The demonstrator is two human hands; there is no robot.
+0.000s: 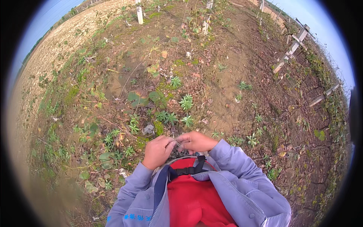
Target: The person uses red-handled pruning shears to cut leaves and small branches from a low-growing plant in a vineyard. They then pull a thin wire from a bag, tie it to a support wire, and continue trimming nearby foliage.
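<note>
Close in front of my waist, my left hand (159,151) and my right hand (196,142) almost touch at the fingertips. A thin strand (178,143), maybe a wire, twine or plant stem, is pinched between the fingers of both hands. Its ends and exact material are too small to tell. Below the hands, partly hidden by them, lies a dark grey mass of small pieces (179,154) at the waist. A black buckle strap (185,170) crosses my red shirt, between the open sides of a grey-blue jacket (244,187).
Low weeds (186,102) and trailing vines with broad leaves (138,98) cover parts of the soil. Pale posts (139,15) stand ahead, and a slanted post (292,48) with crosspieces rises at the right. Beyond the left edge stretches a straw-coloured field (65,35).
</note>
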